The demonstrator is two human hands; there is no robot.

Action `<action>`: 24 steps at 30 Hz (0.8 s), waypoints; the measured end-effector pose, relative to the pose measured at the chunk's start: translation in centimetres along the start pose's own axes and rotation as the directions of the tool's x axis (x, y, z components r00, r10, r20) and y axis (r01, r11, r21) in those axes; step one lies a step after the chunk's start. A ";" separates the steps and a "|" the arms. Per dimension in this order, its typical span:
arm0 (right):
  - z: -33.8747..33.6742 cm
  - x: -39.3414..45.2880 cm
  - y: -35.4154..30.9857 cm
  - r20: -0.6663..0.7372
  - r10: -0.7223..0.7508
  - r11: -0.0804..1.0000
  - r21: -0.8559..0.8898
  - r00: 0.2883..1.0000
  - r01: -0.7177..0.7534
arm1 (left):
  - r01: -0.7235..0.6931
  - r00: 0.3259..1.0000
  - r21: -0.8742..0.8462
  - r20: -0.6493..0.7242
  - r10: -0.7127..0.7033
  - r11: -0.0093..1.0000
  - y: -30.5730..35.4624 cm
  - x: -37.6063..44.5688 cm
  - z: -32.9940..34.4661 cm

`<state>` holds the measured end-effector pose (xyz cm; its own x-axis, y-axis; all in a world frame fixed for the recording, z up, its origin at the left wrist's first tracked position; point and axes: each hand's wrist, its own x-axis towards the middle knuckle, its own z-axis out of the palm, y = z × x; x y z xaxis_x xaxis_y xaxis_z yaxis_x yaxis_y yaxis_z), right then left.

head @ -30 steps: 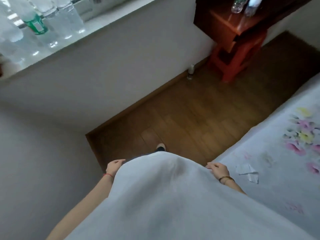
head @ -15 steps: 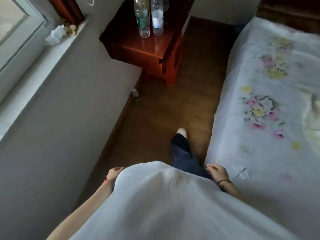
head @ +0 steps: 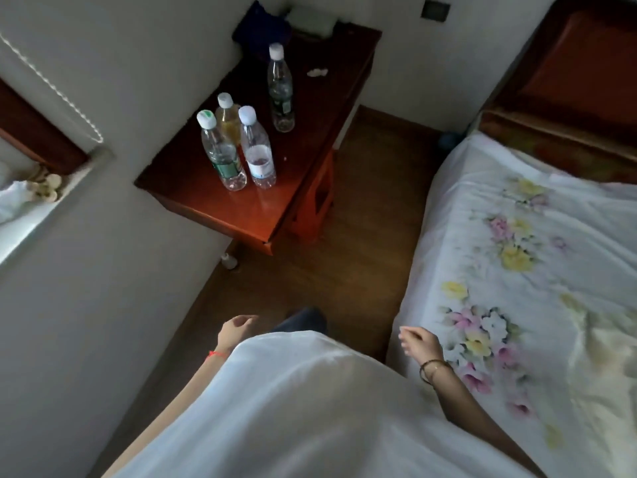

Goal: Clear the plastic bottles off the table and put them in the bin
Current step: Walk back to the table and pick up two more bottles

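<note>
Several clear plastic bottles stand upright on a dark red wooden table (head: 241, 215) against the wall. A green-labelled bottle (head: 222, 153), a white-labelled bottle (head: 258, 150) and a yellowish bottle (head: 229, 119) behind them form a cluster. A taller bottle (head: 281, 89) stands apart, farther back. My left hand (head: 234, 332) and my right hand (head: 420, 343) hang low at my sides, well short of the table, fingers loosely apart and holding nothing. No bin is in view.
A bed with a flowered white sheet (head: 524, 270) fills the right side. A strip of wooden floor (head: 327, 270) runs between bed and wall toward the table. A window sill (head: 41, 208) is at the left. A dark cloth (head: 262, 29) lies at the table's back.
The view has swung right from the window wall toward the table and come closer. Both hands have lifted off my shirt and hang free.
</note>
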<state>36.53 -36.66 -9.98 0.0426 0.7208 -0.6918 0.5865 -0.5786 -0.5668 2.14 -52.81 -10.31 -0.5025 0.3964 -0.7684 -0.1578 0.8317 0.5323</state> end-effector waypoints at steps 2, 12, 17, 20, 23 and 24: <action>-0.1 3.1 -2.7 0.028 -0.032 0.999 -0.026 0.999 0.033 | -0.012 1.000 -0.068 -0.024 0.011 0.998 4.0 0.6 1.2; 0.4 20.6 -23.1 0.230 -0.298 0.901 -0.254 0.926 0.353 | -0.221 0.896 -0.238 -0.433 0.100 0.946 19.5 7.3 2.4; 3.7 21.5 -39.4 0.353 -0.540 0.754 -0.200 0.764 0.626 | -0.334 0.817 -0.216 -0.551 0.168 0.917 25.5 8.4 1.5; 7.1 22.5 -46.4 0.438 -0.608 0.666 -0.173 0.663 0.725 | -0.346 0.784 -0.209 -0.600 0.159 0.915 28.5 9.4 1.8; 10.6 23.3 -52.0 0.505 -0.647 0.589 -0.146 0.572 0.795 | -0.375 0.713 -0.197 -0.685 0.146 0.906 30.7 10.8 2.5; 11.7 23.5 -53.5 0.538 -0.644 0.564 -0.145 0.544 0.813 | -0.374 0.695 -0.214 -0.709 0.120 0.903 31.5 11.3 2.8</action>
<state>-3.27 6.80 -1.17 -0.7899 0.5591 -0.2519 0.4832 0.3147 -0.8170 -6.12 -21.06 -3.23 -0.9707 0.0998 -0.2187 -0.1366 0.5195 0.8435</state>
